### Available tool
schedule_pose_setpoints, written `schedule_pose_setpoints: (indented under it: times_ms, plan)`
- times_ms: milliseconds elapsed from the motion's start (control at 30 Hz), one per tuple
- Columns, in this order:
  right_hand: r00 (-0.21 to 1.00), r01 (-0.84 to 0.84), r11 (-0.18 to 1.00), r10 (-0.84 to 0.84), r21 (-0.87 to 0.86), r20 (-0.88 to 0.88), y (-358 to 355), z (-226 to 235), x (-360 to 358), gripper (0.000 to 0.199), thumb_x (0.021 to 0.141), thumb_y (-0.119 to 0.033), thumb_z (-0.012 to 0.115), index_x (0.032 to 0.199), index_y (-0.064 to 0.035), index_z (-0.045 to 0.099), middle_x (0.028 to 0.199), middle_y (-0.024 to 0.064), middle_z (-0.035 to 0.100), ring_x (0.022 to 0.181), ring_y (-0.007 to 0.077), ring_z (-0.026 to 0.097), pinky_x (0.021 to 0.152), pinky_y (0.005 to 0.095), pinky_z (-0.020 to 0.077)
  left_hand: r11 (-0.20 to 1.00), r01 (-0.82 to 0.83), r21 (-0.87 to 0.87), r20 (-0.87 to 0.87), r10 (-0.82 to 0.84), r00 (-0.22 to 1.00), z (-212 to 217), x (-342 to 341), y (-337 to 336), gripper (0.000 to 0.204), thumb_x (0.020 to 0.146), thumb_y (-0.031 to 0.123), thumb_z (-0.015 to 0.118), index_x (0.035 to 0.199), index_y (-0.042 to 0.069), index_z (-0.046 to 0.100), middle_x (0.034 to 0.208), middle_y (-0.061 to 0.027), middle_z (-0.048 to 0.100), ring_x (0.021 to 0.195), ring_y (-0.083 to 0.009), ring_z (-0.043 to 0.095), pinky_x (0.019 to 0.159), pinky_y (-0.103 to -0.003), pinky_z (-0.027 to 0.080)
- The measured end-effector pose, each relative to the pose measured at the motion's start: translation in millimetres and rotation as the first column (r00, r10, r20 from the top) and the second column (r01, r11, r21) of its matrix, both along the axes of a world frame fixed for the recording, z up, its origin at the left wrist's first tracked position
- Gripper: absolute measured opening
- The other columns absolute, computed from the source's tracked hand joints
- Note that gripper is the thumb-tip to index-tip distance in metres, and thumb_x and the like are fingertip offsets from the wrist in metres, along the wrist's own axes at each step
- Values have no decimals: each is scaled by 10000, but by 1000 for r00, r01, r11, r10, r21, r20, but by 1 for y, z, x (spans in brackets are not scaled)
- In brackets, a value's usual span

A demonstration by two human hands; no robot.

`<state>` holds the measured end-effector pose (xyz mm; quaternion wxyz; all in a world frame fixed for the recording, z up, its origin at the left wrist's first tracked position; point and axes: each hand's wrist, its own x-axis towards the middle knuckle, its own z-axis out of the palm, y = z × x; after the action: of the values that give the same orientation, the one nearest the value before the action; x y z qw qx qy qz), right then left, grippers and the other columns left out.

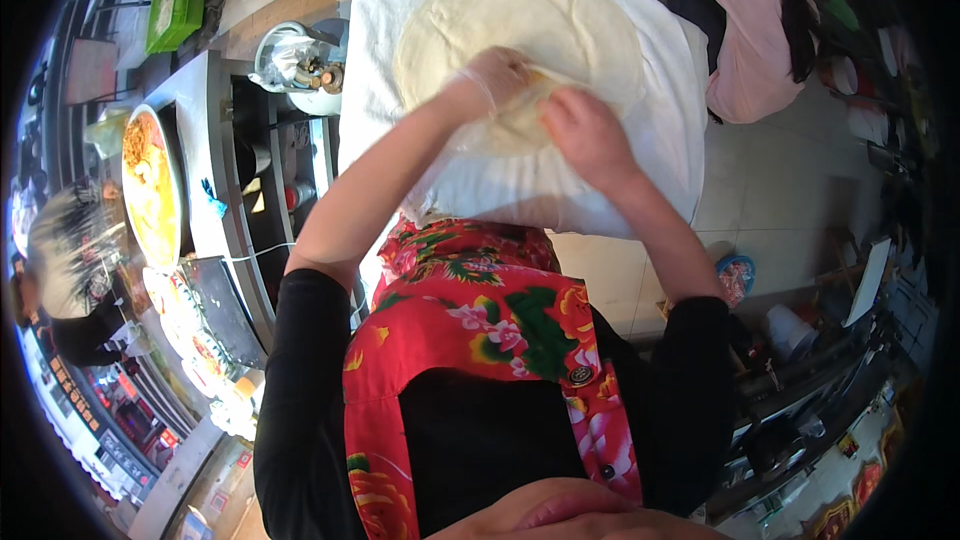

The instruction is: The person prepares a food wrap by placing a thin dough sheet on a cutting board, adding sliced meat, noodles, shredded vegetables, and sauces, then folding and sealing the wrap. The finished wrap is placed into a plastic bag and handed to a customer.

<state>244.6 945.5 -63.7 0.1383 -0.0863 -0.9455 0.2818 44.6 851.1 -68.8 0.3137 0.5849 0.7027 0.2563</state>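
A stack of large, round, pale flatbreads [455,25] lies on a thick white cloth [372,90] in front of me. Over its near half are both my hands. My left hand [497,78], in what looks like a clear plastic glove, is closed with its fingers curled at a thin flatbread edge. Close by on the right, my right hand [588,137] pinches the same thin layer, which is drawn up a little between the two. My fingertips are partly hidden, and I cannot tell how many layers they grip.
To the left, a counter [200,105] carries a large oval tray of orange-yellow food [150,190]. A container with bags and jars [300,65] stands beside the cloth. A person in a pink top [750,35] is at the far right. A blue basin [737,275] sits on the floor.
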Motion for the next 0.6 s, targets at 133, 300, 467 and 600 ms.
schedule_pose_setpoints:
  times_ms: [133,300,467,600]
  plan:
    - [996,8,993,-19,122,83,-14,-17,11,190,842,-219,704,992,-124,636,989,91,584,943,304,610,789,413,479,705,-480,-522,784,619,55,10,-41,22,276,988,147,593,1219,11,660,1079,-102,697,936,-226,679,803,-419,600]
    - [978,83,987,-54,-139,203,-9,-13,11,228,874,-168,703,1075,-100,621,985,84,586,969,294,604,816,414,495,767,-486,-420,897,432,-92,97,-128,33,269,925,163,704,1172,55,695,1051,-84,716,916,-197,695,792,-348,611]
    - [944,319,762,-202,-563,261,11,-18,19,384,937,-93,622,1311,-80,537,851,52,603,789,179,605,741,317,506,695,-719,-5,965,194,180,185,-143,-8,156,965,111,612,1064,19,691,990,-100,736,892,-205,715,832,-349,601]
    - [917,321,311,-339,-894,211,54,-28,33,551,930,-33,618,1453,-107,459,865,6,599,725,76,521,627,222,461,568,-492,660,408,279,869,223,-93,-76,362,892,153,704,1240,64,666,1162,-106,692,1017,-226,689,866,-371,594]
